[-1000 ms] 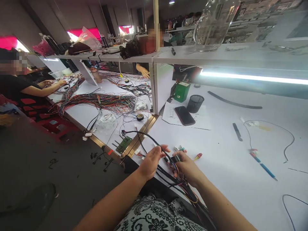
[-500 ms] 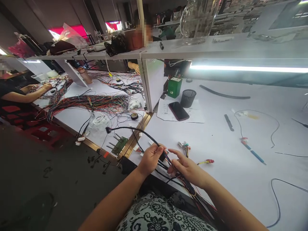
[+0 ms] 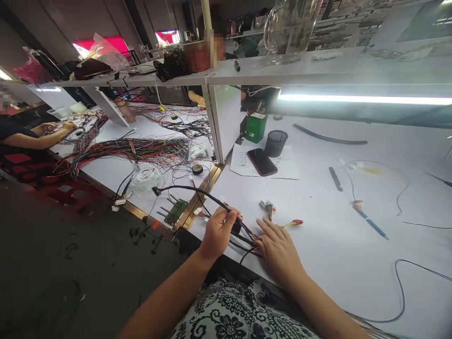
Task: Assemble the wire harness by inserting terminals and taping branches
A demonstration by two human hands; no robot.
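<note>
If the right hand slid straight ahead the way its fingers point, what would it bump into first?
Probably the small connector bundle lying just past the right hand fingertips, which point up and slightly left across the white table. The red connector sits a bit off to the right.

Single head-worn view, forward and down, close over the white workbench [image 3: 335,245], neighbouring bench leftward.

Bare tabletop [image 3: 328,245] rightward; connectors [image 3: 268,208] just ahead.

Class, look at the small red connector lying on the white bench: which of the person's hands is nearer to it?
Right. The right hand lies flat just below the red connector, apart from it. The left hand grips the black cable farther left.
</note>
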